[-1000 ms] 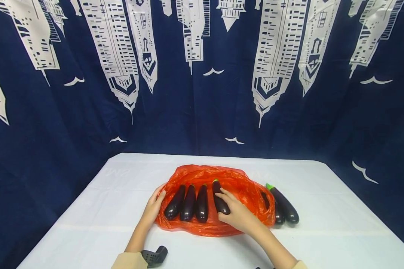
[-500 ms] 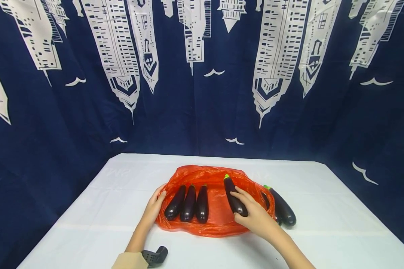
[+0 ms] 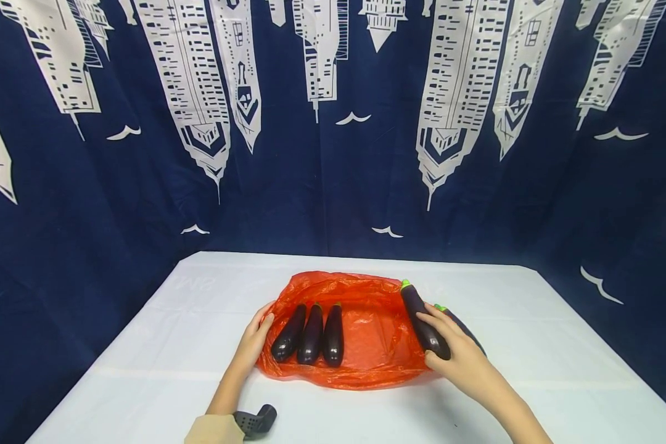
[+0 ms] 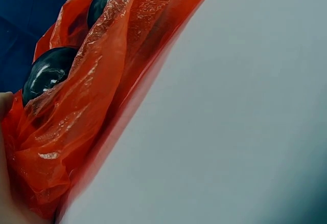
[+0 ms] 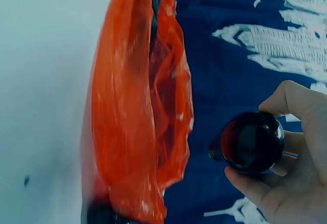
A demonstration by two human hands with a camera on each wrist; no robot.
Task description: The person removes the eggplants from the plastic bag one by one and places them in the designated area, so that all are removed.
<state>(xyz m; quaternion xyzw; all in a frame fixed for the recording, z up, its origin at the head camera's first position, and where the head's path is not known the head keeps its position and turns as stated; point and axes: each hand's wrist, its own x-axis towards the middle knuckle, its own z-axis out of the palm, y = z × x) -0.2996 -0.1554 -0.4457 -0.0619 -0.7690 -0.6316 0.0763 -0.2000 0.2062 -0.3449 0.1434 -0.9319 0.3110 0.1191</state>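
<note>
Lifted above the right end of a red plastic bag (image 3: 372, 345), a dark purple eggplant (image 3: 416, 308) with a green stem end is gripped by my right hand (image 3: 460, 357). In the right wrist view, thumb and fingers curl round this eggplant (image 5: 255, 142). My left hand (image 3: 257, 333) holds the left rim of the open bag. Three eggplants lie side by side in the left half of the bag, the middle eggplant (image 3: 311, 336) among them. Rounded ends of an eggplant (image 4: 50, 73) show over the bag's edge in the left wrist view.
Right of the bag, another eggplant (image 3: 459, 324) lies on the white table (image 3: 533, 370), partly hidden behind my right hand. A dark wrist strap (image 3: 250, 424) is on the left wrist. A navy curtain (image 3: 322, 185) with white buildings hangs behind.
My right hand has lifted an eggplant from among those in the bag and carried it right, past the bag's right rim. The left hand has stayed at the left rim.
</note>
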